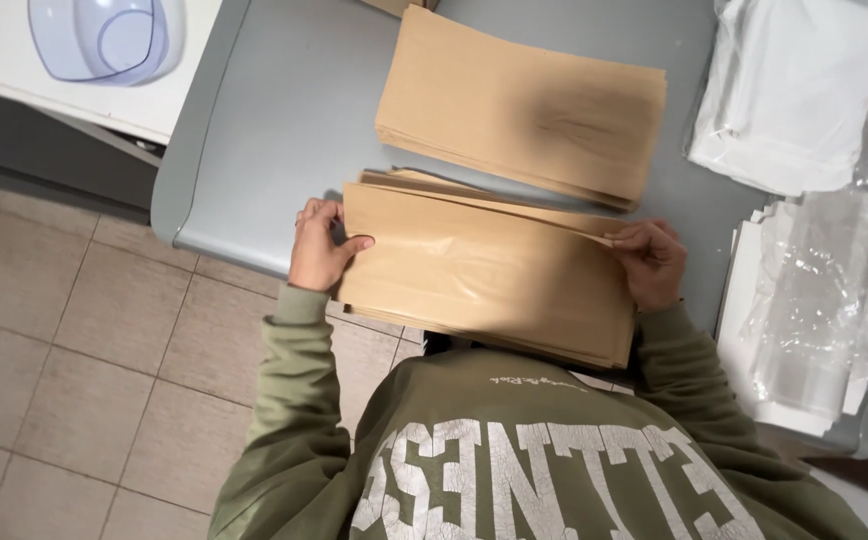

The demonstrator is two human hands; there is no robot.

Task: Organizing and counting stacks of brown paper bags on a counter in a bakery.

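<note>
A: Surface first. Grey worktop point(284, 130), smooth and matte, with a rounded corner at its near left; beige floor tiles point(74, 340) below it. Beyond the left edge, a white counter point(14, 75) carries a clear bluish plastic bowl point(106, 38).

B: Materials?

A: Near stack of brown paper bags point(484, 275), flat, thin, faintly creased, overhanging the worktop's near edge. A second brown stack point(524, 105) lies just behind it, towards the far edge. Folded white sheets point(794, 90) sit at the far right corner; crinkled clear plastic wrap point(819, 290) lies over white paper along the right edge.

B: Hands?

A: Left hand point(319, 245) grips the near stack's left end, thumb on top, fingers curled at the edge. Right hand point(651, 262) pinches the top sheets at the right end (fingertips partly hidden). Olive sweatshirt sleeves, soft knit.
</note>
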